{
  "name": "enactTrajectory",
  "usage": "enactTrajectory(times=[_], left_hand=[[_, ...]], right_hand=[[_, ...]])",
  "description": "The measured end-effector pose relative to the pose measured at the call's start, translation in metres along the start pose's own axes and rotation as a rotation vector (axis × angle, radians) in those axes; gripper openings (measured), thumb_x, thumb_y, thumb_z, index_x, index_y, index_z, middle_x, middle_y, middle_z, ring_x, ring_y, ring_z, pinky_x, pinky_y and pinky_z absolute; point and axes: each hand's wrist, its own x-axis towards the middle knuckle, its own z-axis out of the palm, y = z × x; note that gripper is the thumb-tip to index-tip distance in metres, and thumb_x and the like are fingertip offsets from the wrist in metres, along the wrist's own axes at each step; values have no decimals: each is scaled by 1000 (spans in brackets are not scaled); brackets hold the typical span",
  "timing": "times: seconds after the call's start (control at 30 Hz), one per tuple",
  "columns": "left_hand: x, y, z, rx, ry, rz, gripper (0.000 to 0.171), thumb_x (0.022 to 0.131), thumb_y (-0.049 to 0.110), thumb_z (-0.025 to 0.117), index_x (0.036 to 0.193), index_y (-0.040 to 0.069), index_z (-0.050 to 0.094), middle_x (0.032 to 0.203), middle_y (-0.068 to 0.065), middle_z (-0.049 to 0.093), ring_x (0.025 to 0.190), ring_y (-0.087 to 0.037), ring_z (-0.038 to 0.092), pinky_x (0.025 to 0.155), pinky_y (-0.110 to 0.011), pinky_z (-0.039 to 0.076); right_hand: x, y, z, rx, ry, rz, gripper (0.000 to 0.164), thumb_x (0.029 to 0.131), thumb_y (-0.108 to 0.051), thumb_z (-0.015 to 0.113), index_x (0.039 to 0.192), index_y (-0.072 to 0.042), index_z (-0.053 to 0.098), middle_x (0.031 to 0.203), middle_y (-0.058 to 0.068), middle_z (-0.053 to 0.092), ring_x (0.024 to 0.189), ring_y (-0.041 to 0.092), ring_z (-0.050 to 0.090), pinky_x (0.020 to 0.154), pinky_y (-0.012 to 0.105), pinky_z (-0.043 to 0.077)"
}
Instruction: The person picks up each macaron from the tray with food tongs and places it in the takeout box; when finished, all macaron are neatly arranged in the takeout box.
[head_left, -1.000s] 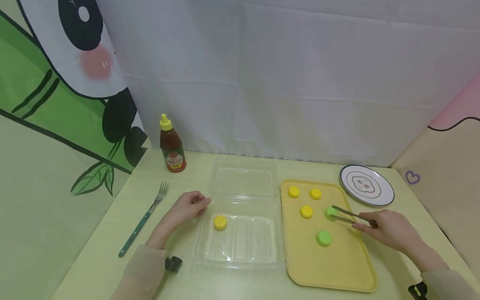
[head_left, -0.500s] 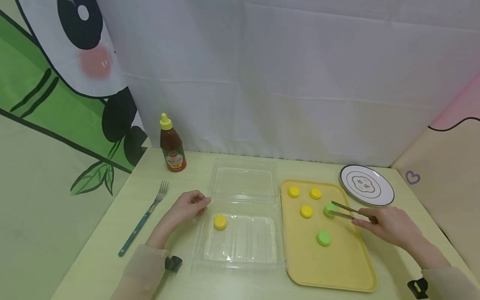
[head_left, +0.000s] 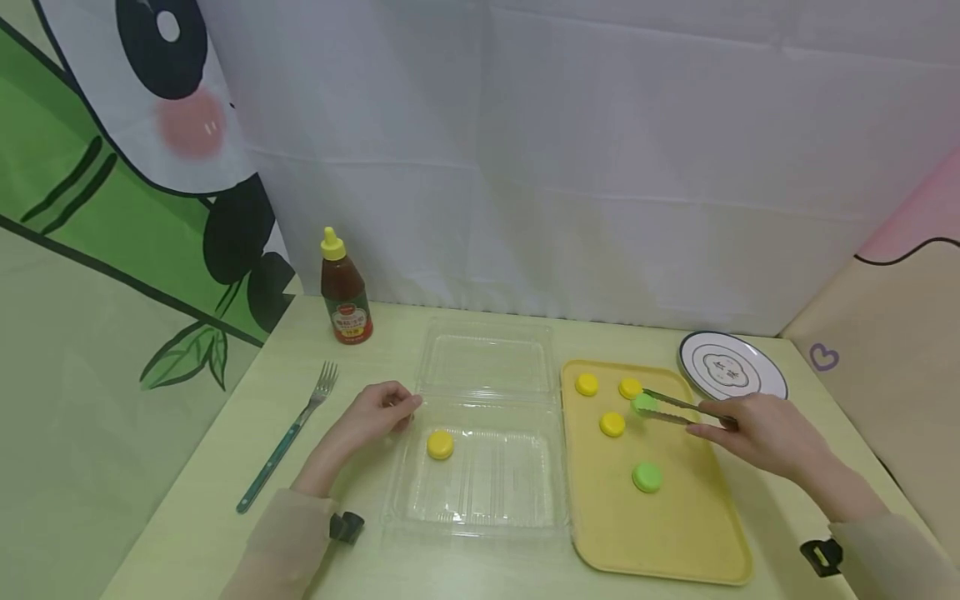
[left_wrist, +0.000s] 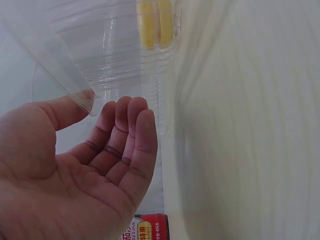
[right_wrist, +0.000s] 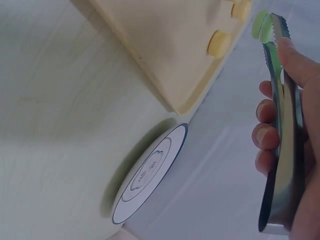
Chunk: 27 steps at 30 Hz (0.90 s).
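Note:
My right hand [head_left: 768, 433] grips metal tongs [right_wrist: 287, 145], whose serrated tips pinch a green macaron [right_wrist: 262, 26]. In the head view this macaron is lifted over the yellow tray [head_left: 660, 542], overlapping the area between two yellow macarons. Below it on the tray sits another green macaron [head_left: 647, 477]. My left hand [head_left: 378, 412] holds the left edge of an opened clear plastic container [head_left: 480, 492], thumb and fingertips at its rim in the left wrist view. One yellow macaron [head_left: 440, 444] rests inside, near the container's left wall.
Three yellow macarons [head_left: 612, 424] lie toward the tray's back. A white plate [head_left: 731, 365] with a dark rim stands behind it at right. On the left are a fork [head_left: 281, 450] with a green handle and a sauce bottle [head_left: 346, 292] by the curtain.
The tongs have lifted the green macaron from its spot on the tray and carried it left and toward the back. The left hand and container have stayed in place.

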Motion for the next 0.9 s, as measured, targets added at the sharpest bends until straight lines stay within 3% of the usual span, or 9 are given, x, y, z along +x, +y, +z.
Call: enactTrajectory(times=[0.17,0.4,0.63,0.9], left_hand=[[0,1,0,5,5,-17,27,101,27,61,97,0,64,79,-8,61,73,-21,55,66,-31,46],[0,1,0,3,2,-23,27,101,27,61,96,1,63,79,-8,60,73,-21,55,66,-31,45],[1,2,0,-1,0,-37,27,101,27,61,98,0,63,80,-9,61,75,-21,56,66,-30,46],[0,1,1,2,5,-18,27,101,28,61,96,1,63,80,-8,61,74,-22,56,66,-31,45]], right_hand=[[15,-10,-4,9,-3,-32,41,84,-38,80,67,-34,42,58,-23,24,52,-5,25,48,21,18],[32,-24,-9,39,-14,-75,14,85,-37,79,84,-26,70,61,-26,44,53,-5,38,52,23,36],[50,-40,-12,52,-32,-119,23,87,-39,77,96,-18,77,65,-23,56,54,-7,43,54,25,42],[66,-56,-7,67,-25,-155,31,85,-42,78,99,-14,79,78,-12,71,59,-5,56,56,26,48]])
